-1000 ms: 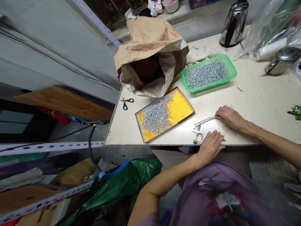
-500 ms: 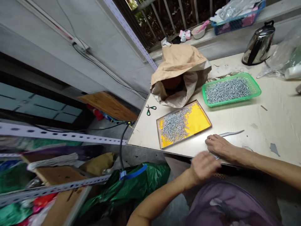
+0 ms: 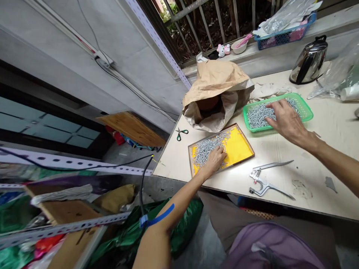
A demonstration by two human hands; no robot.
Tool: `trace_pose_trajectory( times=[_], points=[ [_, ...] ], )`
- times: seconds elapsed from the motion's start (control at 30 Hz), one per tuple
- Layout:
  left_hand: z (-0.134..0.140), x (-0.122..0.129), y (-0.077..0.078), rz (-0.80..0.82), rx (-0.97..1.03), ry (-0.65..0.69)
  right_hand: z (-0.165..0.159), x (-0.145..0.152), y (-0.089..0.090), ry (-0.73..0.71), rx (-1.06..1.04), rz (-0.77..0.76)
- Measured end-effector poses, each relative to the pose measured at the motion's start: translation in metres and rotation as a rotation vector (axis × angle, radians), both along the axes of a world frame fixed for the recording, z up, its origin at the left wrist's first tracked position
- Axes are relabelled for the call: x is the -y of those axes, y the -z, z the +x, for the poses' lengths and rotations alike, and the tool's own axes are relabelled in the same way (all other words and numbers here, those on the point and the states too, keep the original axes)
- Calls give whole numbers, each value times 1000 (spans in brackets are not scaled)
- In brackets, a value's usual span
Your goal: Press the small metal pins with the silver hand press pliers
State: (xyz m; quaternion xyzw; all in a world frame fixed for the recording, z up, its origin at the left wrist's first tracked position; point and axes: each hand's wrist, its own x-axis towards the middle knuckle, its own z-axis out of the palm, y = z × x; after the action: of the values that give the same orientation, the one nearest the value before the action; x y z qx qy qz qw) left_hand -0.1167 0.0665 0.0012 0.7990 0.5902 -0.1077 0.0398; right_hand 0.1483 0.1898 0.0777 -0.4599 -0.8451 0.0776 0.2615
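My left hand (image 3: 215,158) is down in the shallow tray with a yellow bottom (image 3: 241,147). Its fingers are curled together against the pile of small silver metal pins (image 3: 204,149), and their tips are hidden. Over the green plastic basket (image 3: 305,112) is my right hand (image 3: 288,121), thumb and fingers apart, with nothing seen between them. More small silver pins (image 3: 255,116) fill that basket. A pair of silver snap-setting pliers (image 3: 263,183) lies on the table near the front edge, its long handles spread, touched by neither hand.
An open brown paper bag (image 3: 218,80) stands behind the tray. Green-handled scissors (image 3: 181,133) lie left of it on the table (image 3: 168,160). A steel kettle (image 3: 310,59) and clear plastic bags (image 3: 339,78) are at the back right. A blue basket (image 3: 286,33) rests on the sill.
My left hand has moved from the table edge up into the yellow tray. My right hand has left the pliers, now in full view, and moved over the green basket.
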Motion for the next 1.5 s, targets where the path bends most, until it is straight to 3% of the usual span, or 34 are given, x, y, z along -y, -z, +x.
trace_pose_trajectory(
  times=[0.07,0.17,0.23,0.3,0.4,0.5,0.63,0.97,1.17,1.33,1.5],
  points=[
    [-3,-2,-4,-23,3,36,9,5,8,-35,79,-40],
    [-5,0,-6,-6,105,-2,26,47,38,-264,125,-188],
    [0,8,-4,43,274,-113,39,84,61,-383,156,-272],
    [14,21,0,21,522,-270,50,117,79,-416,203,-311],
    [43,42,7,-225,891,-491,61,147,98,-363,285,-322],
    [71,54,12,-496,1058,-670,64,157,107,-313,332,-344],
    [88,54,14,-622,1005,-789,61,161,109,-294,337,-364],
    [97,47,17,-633,760,-707,61,166,109,-276,308,-404],
    [96,41,13,-782,678,-619,63,167,113,-300,290,-399],
    [99,44,16,-802,642,-663,67,173,121,-338,209,-306],
    [101,48,15,-782,656,-676,62,175,111,-338,280,-288]
  ],
)
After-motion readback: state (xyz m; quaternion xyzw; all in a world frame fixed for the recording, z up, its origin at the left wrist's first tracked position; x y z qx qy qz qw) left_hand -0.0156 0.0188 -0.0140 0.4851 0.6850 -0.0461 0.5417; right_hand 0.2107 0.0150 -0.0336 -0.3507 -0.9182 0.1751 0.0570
